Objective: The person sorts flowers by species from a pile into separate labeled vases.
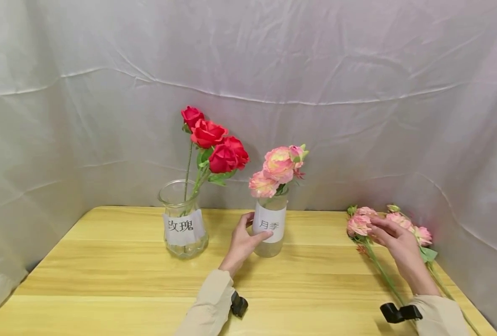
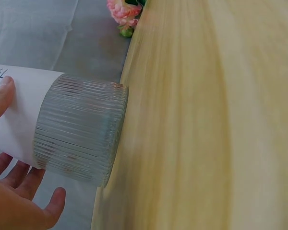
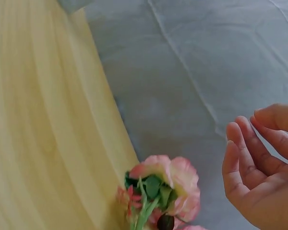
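My left hand (image 1: 245,239) grips a ribbed glass vase (image 1: 268,248), thumb across its white paper label (image 2: 26,112) and fingers round the far side. Pink and yellow artificial flowers (image 1: 278,165) stand in this vase, which is upright on the table. Over the right side of the table, my right hand (image 1: 393,240) is empty, its fingers loosely bent. In the head view it overlaps loose pink flowers; the right wrist view shows one flower head (image 3: 175,187) beside and below the fingers (image 3: 247,158). Two long green stems (image 1: 385,270) run from these blooms toward the front.
Left of the held vase stands a wider clear glass vase (image 1: 185,249) with a paper label and several red roses (image 1: 208,134) leaning right. A grey cloth (image 1: 248,56) hangs behind the wooden table (image 1: 105,275) and at both sides.
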`<state>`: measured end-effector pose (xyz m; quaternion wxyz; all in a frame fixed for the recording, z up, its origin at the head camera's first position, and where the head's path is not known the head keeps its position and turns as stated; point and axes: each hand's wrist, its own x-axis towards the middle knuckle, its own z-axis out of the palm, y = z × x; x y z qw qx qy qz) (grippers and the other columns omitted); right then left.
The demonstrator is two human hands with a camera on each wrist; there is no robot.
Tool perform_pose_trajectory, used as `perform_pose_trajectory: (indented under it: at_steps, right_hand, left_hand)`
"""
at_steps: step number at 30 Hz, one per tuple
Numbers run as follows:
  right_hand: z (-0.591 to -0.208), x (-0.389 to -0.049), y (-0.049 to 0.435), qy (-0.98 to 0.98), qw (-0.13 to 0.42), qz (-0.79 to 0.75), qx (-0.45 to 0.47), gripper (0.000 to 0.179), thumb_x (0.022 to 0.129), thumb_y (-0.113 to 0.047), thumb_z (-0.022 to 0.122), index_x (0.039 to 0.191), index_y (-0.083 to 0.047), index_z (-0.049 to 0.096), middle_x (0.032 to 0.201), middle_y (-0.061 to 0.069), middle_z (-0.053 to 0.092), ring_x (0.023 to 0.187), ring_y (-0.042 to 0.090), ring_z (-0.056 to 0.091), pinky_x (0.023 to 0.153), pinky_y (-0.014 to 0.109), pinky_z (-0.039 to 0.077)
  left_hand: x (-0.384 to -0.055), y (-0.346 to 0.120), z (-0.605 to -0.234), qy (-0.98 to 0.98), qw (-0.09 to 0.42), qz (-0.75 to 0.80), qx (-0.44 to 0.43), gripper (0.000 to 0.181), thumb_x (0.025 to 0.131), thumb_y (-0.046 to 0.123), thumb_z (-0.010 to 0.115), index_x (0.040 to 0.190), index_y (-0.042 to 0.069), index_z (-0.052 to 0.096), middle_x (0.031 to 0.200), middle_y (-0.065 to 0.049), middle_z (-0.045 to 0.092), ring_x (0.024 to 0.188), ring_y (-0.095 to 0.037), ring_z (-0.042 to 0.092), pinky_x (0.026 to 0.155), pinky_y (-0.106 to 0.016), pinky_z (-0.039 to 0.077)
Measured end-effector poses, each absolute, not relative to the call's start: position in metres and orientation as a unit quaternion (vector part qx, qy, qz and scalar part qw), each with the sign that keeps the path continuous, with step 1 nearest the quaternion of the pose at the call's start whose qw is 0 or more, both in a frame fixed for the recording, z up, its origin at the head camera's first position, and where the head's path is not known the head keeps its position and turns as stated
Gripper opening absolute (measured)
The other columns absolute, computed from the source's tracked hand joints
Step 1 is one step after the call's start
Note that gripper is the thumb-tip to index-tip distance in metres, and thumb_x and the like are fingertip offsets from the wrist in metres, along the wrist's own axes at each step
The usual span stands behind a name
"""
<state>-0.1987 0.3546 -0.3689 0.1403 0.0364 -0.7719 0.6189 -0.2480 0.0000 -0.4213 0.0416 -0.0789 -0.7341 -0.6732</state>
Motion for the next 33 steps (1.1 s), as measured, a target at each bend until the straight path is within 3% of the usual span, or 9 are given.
perform_pose_trajectory:
  at_steps: [3, 7, 12, 14, 19, 22, 26, 29, 33]
  right_hand:
    - [-0.372, -0.196, 0.362, -0.8, 0.135, 0.585, 0.02, 0.017, 0.096, -0.015, 0.061, 0.111, -0.012, 0.069, 0.091, -0.014, 0.068, 0.082, 0.001, 0.064, 0.07, 0.016, 0.051]
    - [-0.377, -0.193, 0.373, -0.828, 0.118, 0.548, -0.002, 0.032, 0.097, -0.022, 0.061, 0.121, -0.001, 0.063, 0.095, -0.02, 0.065, 0.084, -0.001, 0.063, 0.07, 0.016, 0.051]
    - [-0.382, -0.191, 0.388, -0.808, 0.105, 0.58, 0.005, 0.017, 0.096, -0.017, 0.062, 0.111, -0.021, 0.07, 0.096, -0.018, 0.067, 0.084, 0.0, 0.064, 0.07, 0.017, 0.051]
    - [-0.385, -0.19, 0.394, -0.806, 0.101, 0.583, 0.015, 0.02, 0.096, -0.013, 0.061, 0.106, -0.028, 0.07, 0.095, -0.017, 0.068, 0.083, 0.0, 0.064, 0.069, 0.017, 0.052]
    - [-0.392, -0.187, 0.404, -0.85, 0.08, 0.521, 0.013, 0.014, 0.097, -0.017, 0.06, 0.109, -0.02, 0.067, 0.093, -0.021, 0.066, 0.084, -0.001, 0.064, 0.07, 0.02, 0.053]
    - [-0.394, -0.186, 0.407, -0.871, 0.055, 0.488, 0.011, 0.025, 0.098, -0.017, 0.058, 0.117, -0.001, 0.063, 0.094, -0.013, 0.069, 0.085, -0.001, 0.064, 0.07, 0.022, 0.053]
    - [-0.395, -0.186, 0.411, -0.884, 0.005, 0.468, -0.001, 0.048, 0.098, -0.019, 0.058, 0.128, 0.017, 0.048, 0.106, 0.01, 0.07, 0.087, 0.005, 0.065, 0.073, 0.027, 0.054]
    - [-0.396, -0.187, 0.415, -0.886, -0.05, 0.461, -0.021, 0.056, 0.097, -0.022, 0.06, 0.131, 0.019, 0.043, 0.111, 0.02, 0.066, 0.087, 0.012, 0.066, 0.074, 0.031, 0.055]
    - [-0.398, -0.189, 0.42, -0.88, -0.106, 0.461, -0.036, 0.055, 0.096, -0.017, 0.06, 0.13, 0.021, 0.04, 0.108, 0.021, 0.066, 0.087, 0.014, 0.065, 0.074, 0.034, 0.054]
  left_hand:
    - [-0.248, 0.001, -0.42, -0.736, 0.043, -0.67, -0.085, 0.067, 0.079, 0.02, 0.08, 0.134, 0.003, 0.046, 0.134, -0.015, 0.05, 0.125, -0.034, 0.044, 0.101, -0.049, 0.039]
    - [-0.249, 0.003, -0.419, -0.738, 0.044, -0.668, -0.087, 0.067, 0.079, 0.021, 0.08, 0.134, 0.003, 0.046, 0.134, -0.015, 0.051, 0.125, -0.034, 0.044, 0.101, -0.049, 0.039]
    - [-0.25, 0.003, -0.42, -0.74, 0.042, -0.665, -0.085, 0.067, 0.079, 0.022, 0.081, 0.134, 0.004, 0.047, 0.134, -0.015, 0.051, 0.125, -0.033, 0.044, 0.101, -0.05, 0.038]
    - [-0.25, 0.003, -0.42, -0.74, 0.042, -0.665, -0.086, 0.067, 0.079, 0.022, 0.081, 0.133, 0.004, 0.047, 0.133, -0.015, 0.051, 0.125, -0.033, 0.044, 0.101, -0.05, 0.038]
    - [-0.25, 0.003, -0.42, -0.739, 0.043, -0.666, -0.089, 0.067, 0.079, 0.021, 0.08, 0.133, 0.003, 0.046, 0.133, -0.016, 0.051, 0.125, -0.033, 0.044, 0.101, -0.05, 0.038]
    - [-0.249, 0.002, -0.42, -0.739, 0.043, -0.667, -0.09, 0.066, 0.079, 0.021, 0.08, 0.133, 0.003, 0.046, 0.133, -0.016, 0.051, 0.125, -0.034, 0.044, 0.102, -0.05, 0.037]
    - [-0.249, 0.002, -0.42, -0.739, 0.047, -0.665, -0.094, 0.066, 0.08, 0.02, 0.079, 0.134, 0.002, 0.046, 0.134, -0.017, 0.051, 0.125, -0.034, 0.044, 0.102, -0.05, 0.037]
    - [-0.248, 0.002, -0.419, -0.744, 0.049, -0.659, -0.1, 0.066, 0.081, 0.02, 0.078, 0.134, 0.001, 0.045, 0.134, -0.017, 0.05, 0.125, -0.035, 0.044, 0.102, -0.05, 0.037]
    - [-0.248, 0.002, -0.42, -0.751, 0.053, -0.65, -0.107, 0.064, 0.082, 0.019, 0.077, 0.134, 0.0, 0.045, 0.133, -0.018, 0.05, 0.125, -0.036, 0.044, 0.102, -0.051, 0.036]
